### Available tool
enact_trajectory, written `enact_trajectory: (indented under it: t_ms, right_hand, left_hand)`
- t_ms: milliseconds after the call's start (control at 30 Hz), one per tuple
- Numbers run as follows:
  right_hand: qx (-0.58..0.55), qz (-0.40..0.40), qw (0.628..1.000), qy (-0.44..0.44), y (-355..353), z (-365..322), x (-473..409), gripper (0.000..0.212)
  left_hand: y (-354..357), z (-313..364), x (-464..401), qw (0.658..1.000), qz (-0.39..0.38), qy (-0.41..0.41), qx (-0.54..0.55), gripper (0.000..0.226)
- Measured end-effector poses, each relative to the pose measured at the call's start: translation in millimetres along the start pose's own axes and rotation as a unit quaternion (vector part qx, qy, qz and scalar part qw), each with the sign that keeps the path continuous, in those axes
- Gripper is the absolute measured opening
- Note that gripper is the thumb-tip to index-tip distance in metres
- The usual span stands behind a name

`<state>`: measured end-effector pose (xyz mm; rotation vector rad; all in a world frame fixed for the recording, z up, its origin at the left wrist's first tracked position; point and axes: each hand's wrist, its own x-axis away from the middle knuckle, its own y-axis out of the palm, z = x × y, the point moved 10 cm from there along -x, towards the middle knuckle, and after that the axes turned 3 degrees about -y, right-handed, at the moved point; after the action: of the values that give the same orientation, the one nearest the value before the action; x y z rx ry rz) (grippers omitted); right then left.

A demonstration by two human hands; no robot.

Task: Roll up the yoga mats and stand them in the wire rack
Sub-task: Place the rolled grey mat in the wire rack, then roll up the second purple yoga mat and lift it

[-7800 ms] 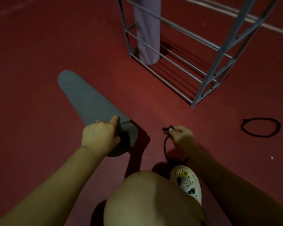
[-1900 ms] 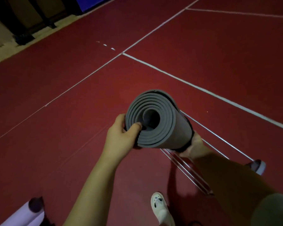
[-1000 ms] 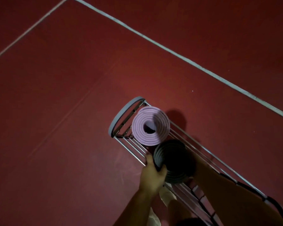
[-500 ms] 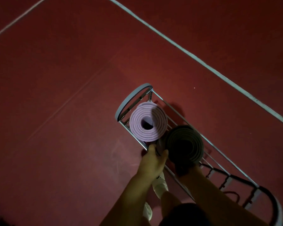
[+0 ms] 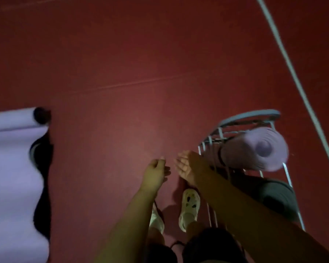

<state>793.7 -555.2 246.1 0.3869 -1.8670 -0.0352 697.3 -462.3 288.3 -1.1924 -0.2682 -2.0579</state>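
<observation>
Grey mat (image 5: 273,196), lilac mat (image 5: 254,152) upright in wire rack (image 5: 249,118); both hands, left (image 5: 156,172), right (image 5: 186,168), seemingly loose, empty.

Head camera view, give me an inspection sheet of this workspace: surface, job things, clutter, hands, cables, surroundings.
Surface: red court floor with a white line at right.
Job's things: wire rack holds a rolled lilac mat and a rolled dark grey mat, both standing on end; a partly unrolled lilac mat lies on the floor at left.
Clutter: nothing seen.
Hands: left hand and right hand are held out over the floor, apart from the rack, holding nothing; the image is blurred.
Cables: a dark cord near the pale shoes.
Surroundings: nothing seen.
</observation>
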Motion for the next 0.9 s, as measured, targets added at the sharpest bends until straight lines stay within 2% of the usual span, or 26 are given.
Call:
enact_trajectory:
  t_ms: [100, 267, 400, 500, 567, 667, 767, 900]
  right_hand:
    - [0.094, -0.004, 0.995, 0.022, 70, 27, 1, 0.027]
    - [0.298, -0.065, 0.952, 0.033, 212, 120, 9, 0.029]
    - [0.408, -0.126, 0.904, 0.026, 327, 235, 17, 0.028]
    - [0.468, -0.147, 0.871, 0.039, 402, 338, 14, 0.021]
    - [0.470, -0.145, 0.870, 0.047, 449, 407, 0, 0.012]
    - [0.474, -0.143, 0.867, 0.059, 505, 506, -42, 0.027]
    - [0.505, -0.134, 0.849, 0.084, 535, 587, -92, 0.013]
    - [0.584, -0.138, 0.796, 0.082, 550, 677, -183, 0.023]
  left_hand:
    - [-75, -23, 1, 0.993, 0.048, -0.023, 0.104, 0.030]
    - [-233, -117, 18, 0.945, 0.146, -0.066, 0.284, 0.029]
    - [-363, -207, 37, 0.885, 0.217, -0.085, 0.404, 0.033]
    - [-465, -274, 39, 0.825, 0.251, -0.090, 0.499, 0.034]
    - [-534, -318, 27, 0.783, 0.265, -0.094, 0.555, 0.032]
    - [-617, -390, 0, 0.731, 0.294, -0.122, 0.604, 0.027]
    - [-671, -464, -40, 0.713, 0.311, -0.161, 0.608, 0.024]
    - [-714, -569, -98, 0.728, 0.340, -0.217, 0.554, 0.018]
